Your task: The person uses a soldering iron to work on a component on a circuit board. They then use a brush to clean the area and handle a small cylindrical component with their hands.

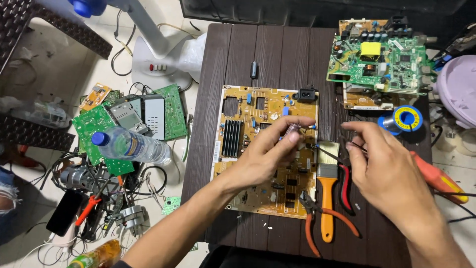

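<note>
While your left hand (270,149) pinches a small clear part (292,132) over the yellow circuit board (263,149) and your right hand (382,168) grips thin tweezers (342,149), a slip could drop it among the components.

An electronics repair workshop is shown. A yellow circuit board (267,149) is laid on the dark counter (277,54), with pliers (317,218), a brush (327,188) and a solder spool (402,119) beside it. More green boards (99,129), loose wires (148,178) and spare parts are heaped on the floor (59,69).
</note>
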